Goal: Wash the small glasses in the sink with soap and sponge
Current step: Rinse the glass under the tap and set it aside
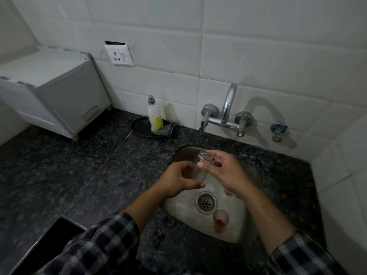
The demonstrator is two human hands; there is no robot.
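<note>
Over the steel sink (178, 207) both hands hold clear glassware. My right hand (228, 173) pinches a small clear glass (205, 155), tilted on its side, near the sink's back rim. My left hand (176, 180) curls round a second, textured clear glass (198, 173) just below it; the two glasses nearly touch. Another small glass (220, 220) with reddish residue stands upright in the basin, right of the drain (206, 201). A pinkish shape (228, 192) shows under my right wrist, too hidden to identify. No sponge is in either hand.
A dish soap bottle (154, 116) stands on a black plate (141, 128) behind the sink to the left, a crumpled greenish pouch or scrubber (167, 129) beside it. The wall tap (228, 104) hangs over the basin. A white appliance (51, 92) sits on the dark granite counter (79, 165).
</note>
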